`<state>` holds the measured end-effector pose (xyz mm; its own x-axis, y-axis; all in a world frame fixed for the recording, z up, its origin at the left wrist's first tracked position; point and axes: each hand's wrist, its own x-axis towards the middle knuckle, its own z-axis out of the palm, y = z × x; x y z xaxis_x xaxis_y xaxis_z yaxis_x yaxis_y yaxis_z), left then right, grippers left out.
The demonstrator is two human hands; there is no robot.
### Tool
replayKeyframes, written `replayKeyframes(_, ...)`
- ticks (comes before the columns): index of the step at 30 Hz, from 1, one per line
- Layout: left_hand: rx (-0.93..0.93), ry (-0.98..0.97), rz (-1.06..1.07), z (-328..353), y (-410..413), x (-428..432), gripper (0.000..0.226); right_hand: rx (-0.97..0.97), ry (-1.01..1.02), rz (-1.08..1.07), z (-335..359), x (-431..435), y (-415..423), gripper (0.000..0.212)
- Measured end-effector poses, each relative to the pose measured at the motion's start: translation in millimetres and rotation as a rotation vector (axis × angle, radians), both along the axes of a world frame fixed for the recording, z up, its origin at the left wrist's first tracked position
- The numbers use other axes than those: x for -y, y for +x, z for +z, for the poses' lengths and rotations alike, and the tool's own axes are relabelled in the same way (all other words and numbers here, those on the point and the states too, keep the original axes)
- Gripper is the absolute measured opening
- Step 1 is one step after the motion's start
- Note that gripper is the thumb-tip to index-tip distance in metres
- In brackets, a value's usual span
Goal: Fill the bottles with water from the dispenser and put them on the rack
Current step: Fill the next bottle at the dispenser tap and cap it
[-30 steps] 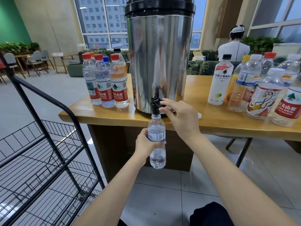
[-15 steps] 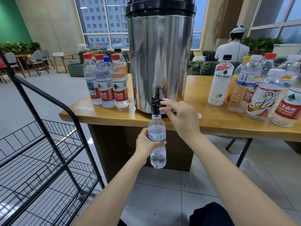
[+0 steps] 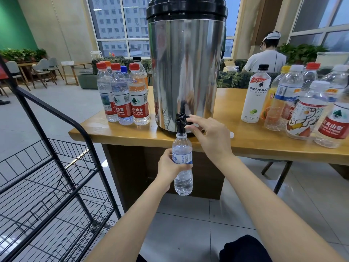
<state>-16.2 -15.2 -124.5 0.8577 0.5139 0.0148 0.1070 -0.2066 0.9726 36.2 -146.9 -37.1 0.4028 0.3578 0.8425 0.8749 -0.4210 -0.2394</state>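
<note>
Red-label bottles (image 3: 138, 108): "NGFU SPRING"; held bottle (image 3: 182, 148): blue label.

Bottle (image 3: 182, 183), gripped in left hand (image 3: 169, 168): water level appears higher than a second ago, now up near the shoulder, just under the tap (image 3: 180, 121) that the right hand (image 3: 211, 138) pinches; exact rise hard to judge through clear plastic; person (image 3: 266, 59), well beyond the right hand, seated back to camera: head, earlier facing straight away, now turned to one side and dipped lower; whole view shifted a trifle.
</note>
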Motion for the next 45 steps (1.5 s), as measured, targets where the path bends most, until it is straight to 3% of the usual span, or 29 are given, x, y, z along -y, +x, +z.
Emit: replayKeyframes(45,0.007,0.007,0.011,-2.4,0.4,-0.5,0.071,-0.008,0.001,-0.010,1.0,0.3,-1.8,0.028)
